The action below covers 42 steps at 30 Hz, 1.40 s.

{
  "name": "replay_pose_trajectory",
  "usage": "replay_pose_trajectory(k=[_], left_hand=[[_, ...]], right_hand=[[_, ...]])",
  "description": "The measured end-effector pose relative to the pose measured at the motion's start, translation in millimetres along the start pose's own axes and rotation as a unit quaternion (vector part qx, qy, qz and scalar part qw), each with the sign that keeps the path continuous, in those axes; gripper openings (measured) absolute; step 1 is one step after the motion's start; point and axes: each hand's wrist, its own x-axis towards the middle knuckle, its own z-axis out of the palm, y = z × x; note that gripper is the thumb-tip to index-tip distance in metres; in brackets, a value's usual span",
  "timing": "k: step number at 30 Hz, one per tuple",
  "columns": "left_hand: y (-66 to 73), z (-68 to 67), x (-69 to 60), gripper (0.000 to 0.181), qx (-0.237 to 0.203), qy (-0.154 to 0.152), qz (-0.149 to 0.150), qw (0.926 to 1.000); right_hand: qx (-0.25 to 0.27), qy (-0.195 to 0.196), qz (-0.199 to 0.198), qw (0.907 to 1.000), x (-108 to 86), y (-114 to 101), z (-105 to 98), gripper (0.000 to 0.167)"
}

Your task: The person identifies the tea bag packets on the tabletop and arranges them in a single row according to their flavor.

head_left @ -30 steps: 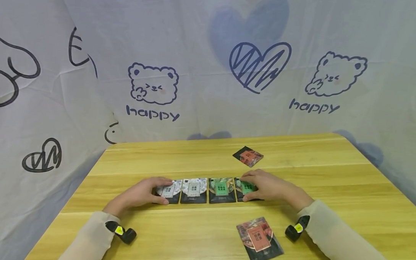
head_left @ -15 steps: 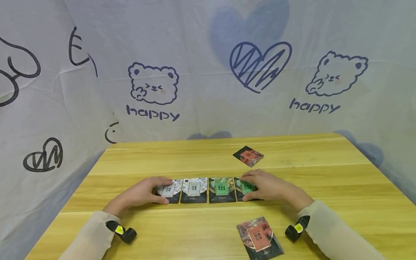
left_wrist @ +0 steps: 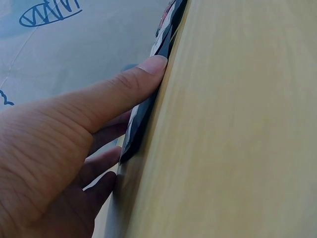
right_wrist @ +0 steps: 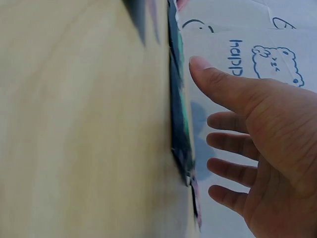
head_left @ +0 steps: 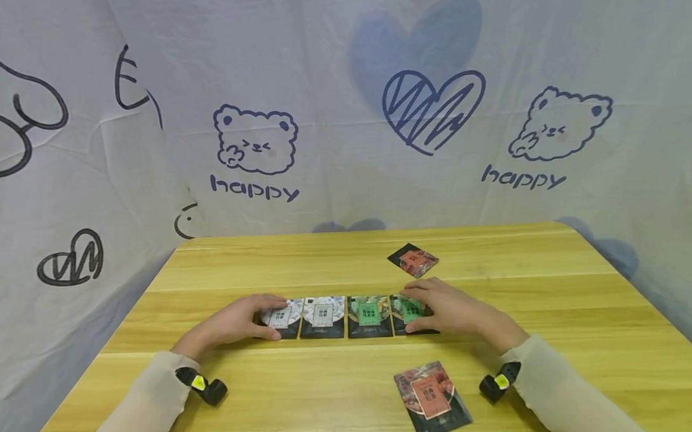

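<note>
Two white-and-black packets and two green-and-black packets lie flat in a row; the inner white one (head_left: 323, 317) and the inner green one (head_left: 369, 316) are uncovered. On the outer white packet (head_left: 282, 317), my left hand (head_left: 233, 320) rests with thumb and fingers spread at its edges; the left wrist view shows the thumb on the packet (left_wrist: 143, 121) near my hand (left_wrist: 54, 134). My right hand (head_left: 454, 309) hovers over the outer green packet (head_left: 410, 312). In the right wrist view that hand (right_wrist: 277, 134) has its fingers apart, off the packet (right_wrist: 179, 109).
A red-and-black packet (head_left: 413, 259) lies turned at an angle behind the row's right end. Another red-and-black packet (head_left: 433, 400) lies nearer the front of the wooden table (head_left: 294, 392). A printed cloth (head_left: 337, 146) hangs behind the table.
My right hand has risen slightly off the outer green packet, and its wrist has shifted a little to the right. My left hand and the packets have stayed where they were.
</note>
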Motion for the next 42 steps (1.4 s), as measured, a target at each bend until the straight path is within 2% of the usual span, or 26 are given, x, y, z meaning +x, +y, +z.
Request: replay_pose_trajectory(k=[9,21,28,35,42], left_hand=[[-2.5,-0.2,-0.1,0.073,-0.007,0.003,-0.012,0.9999],[1.2,-2.8,1.9,0.073,-0.009,0.006,-0.015,0.9998],[1.0,-0.3,-0.2,0.075,-0.009,0.003,-0.015,0.9998],[1.5,-0.1,-0.7,0.074,-0.009,0.002,-0.014,0.9999],[-2.1,1.6,0.4,0.075,-0.004,0.005,-0.014,0.9999]], right_hand=[[0.003,0.018,-0.009,0.9998,-9.4,0,-5,0.072],[0.034,-0.009,-0.036,0.9987,-32.7,-2,-8,0.076],[0.052,-0.032,-0.074,0.9954,-45.2,-12,-6,0.076],[0.072,-0.038,-0.103,0.9913,-58.0,-27,-4,0.069],[0.1,-0.06,-0.109,0.9871,-70.7,-32,4,0.062]])
